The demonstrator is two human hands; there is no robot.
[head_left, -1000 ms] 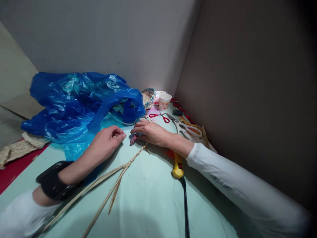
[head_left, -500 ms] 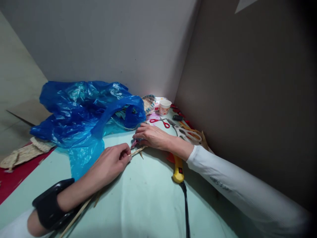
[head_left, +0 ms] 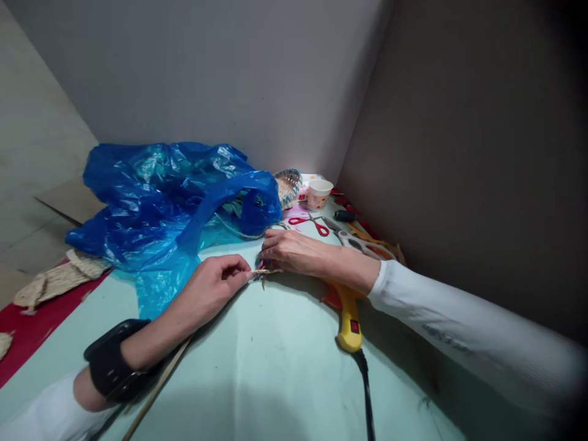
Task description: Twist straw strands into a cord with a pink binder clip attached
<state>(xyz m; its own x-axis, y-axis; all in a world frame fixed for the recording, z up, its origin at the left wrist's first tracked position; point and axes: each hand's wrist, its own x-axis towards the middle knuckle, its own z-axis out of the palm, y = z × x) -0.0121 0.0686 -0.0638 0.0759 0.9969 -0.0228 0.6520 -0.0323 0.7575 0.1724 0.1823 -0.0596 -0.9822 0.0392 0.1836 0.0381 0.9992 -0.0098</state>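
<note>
My left hand (head_left: 223,275), with a black watch (head_left: 117,361) on its wrist, is closed in a pinch on a thin straw braid (head_left: 267,271). The braid stretches across to my right hand (head_left: 294,251), whose fingers curl down around its other end; that grip is partly hidden. A small pink and purple bit shows beneath the right fingers, too covered to name. Short straw ends stick out below the braid between the hands. A long straw strip (head_left: 158,389) trails under my left forearm.
A crumpled blue plastic bag (head_left: 184,190) lies at the back left. Behind my right hand are a woven basket (head_left: 288,187), paper cup (head_left: 319,195), red scissors (head_left: 315,223) and grey-handled scissors (head_left: 361,242). A yellow glue gun (head_left: 350,327) with a black cable lies below my right wrist.
My view has shifted slightly, so most things sit further right. The hands have drawn a little closer together, and less of the braid and the pink-purple bit shows between them.
</note>
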